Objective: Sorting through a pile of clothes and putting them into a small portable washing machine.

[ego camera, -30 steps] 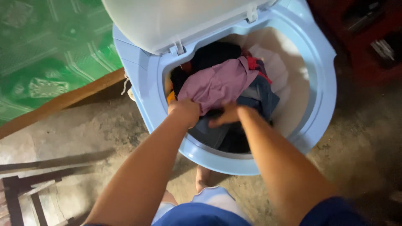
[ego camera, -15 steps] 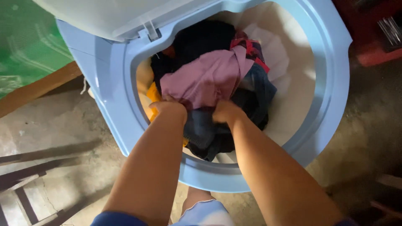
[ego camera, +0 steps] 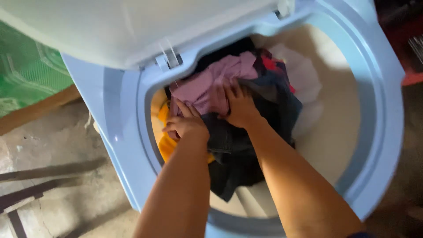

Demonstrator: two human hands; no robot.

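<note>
Both hands press flat, fingers spread, on the pink cloth (ego camera: 207,86) atop clothes inside the blue washing tub (ego camera: 379,110): left hand (ego camera: 187,124) beside right hand (ego camera: 240,105), neither grip closed.

A home laundry corner: under the hands stands a pale blue top-loading washing machine (ego camera: 374,114), lid (ego camera: 132,26) raised, its tub heaped with mixed clothes (ego camera: 246,101). Left of the hands lie a bare concrete floor (ego camera: 57,145) and a green patterned mat (ego camera: 26,79).
</note>
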